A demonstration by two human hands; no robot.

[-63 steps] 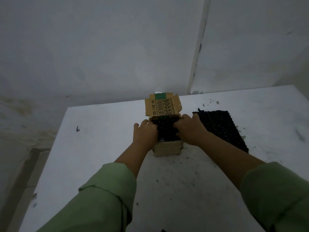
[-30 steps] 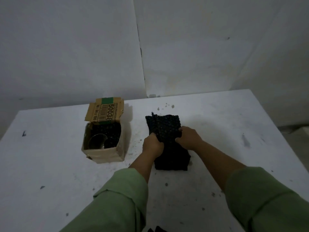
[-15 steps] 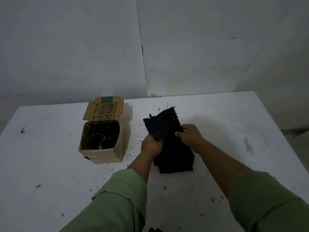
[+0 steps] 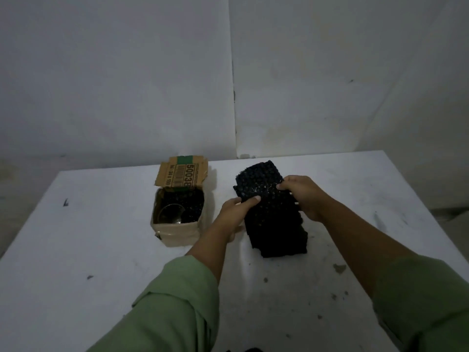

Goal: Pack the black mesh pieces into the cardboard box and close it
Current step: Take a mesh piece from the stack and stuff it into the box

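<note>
- While both hands pinch it, top black mesh sheet (image 4: 256,182) lifts off black mesh stack (image 4: 278,233): left hand (image 4: 234,212) grips near-left edge, right hand (image 4: 303,196) right edge.
- Open brown cardboard box (image 4: 177,231) sits just left on white table (image 4: 88,237), flap up, mesh inside.

Black knobbly mesh (image 4: 269,214), tan box (image 4: 177,231) with a green stripe and barcode on its flap, pale green sleeves (image 4: 177,301), white speckled desk (image 4: 88,237).

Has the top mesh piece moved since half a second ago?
Yes. The top mesh piece has lifted off the stack, its far end higher against the table's back edge.
</note>
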